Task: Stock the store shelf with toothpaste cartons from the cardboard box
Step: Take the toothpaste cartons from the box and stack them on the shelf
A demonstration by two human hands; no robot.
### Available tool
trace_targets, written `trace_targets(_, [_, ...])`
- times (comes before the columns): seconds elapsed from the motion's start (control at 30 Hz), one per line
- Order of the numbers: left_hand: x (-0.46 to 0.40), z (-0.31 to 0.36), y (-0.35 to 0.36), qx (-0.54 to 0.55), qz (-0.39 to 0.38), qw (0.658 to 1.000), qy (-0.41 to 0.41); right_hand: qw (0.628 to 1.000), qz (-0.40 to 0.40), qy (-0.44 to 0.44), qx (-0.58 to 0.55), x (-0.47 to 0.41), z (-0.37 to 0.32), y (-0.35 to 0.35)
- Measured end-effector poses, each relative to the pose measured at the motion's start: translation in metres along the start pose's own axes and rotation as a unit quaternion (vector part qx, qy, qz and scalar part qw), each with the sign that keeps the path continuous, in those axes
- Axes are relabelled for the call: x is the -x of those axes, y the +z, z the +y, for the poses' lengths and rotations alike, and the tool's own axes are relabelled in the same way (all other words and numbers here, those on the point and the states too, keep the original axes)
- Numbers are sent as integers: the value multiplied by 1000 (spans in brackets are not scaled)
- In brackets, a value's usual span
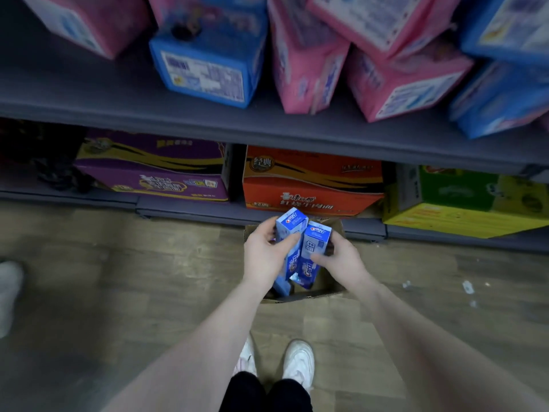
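Two blue toothpaste cartons stand upright side by side above an open cardboard box [326,292] on the floor. My left hand [264,257] grips the left carton [289,227] with thumb and fingers round it. My right hand [341,257] grips the right carton [315,245]. The two cartons touch each other. Their lower ends reach down into the box, whose inside is mostly hidden by my hands. The grey store shelf [178,111] runs across the view above the box.
The grey shelf holds pink packs [303,63] and blue packs [208,69]. On the bottom shelf sit a purple case [154,171], an orange case [312,179] and a green-yellow case [463,200]. My white shoes [298,361] stand on the wooden floor behind the box.
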State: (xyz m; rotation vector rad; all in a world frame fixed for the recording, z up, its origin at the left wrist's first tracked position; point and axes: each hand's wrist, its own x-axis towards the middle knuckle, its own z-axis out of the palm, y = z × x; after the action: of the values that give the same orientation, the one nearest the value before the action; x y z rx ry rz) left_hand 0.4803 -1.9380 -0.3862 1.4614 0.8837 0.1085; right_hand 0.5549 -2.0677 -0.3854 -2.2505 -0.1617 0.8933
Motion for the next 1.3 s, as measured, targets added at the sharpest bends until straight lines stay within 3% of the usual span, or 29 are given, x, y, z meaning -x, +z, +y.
trace_targets(0.57, [105, 217, -41, 33, -20, 991, 126, 985, -14, -170, -36, 126, -140, -125])
trace_targets(0.93, [154, 331, -48, 64, 20, 976, 206, 955, 33, -291, -45, 187, -221, -202])
trace_targets(1.3, [194, 449, -47, 96, 8, 941, 323, 912, 82, -397, -64, 225, -294, -275])
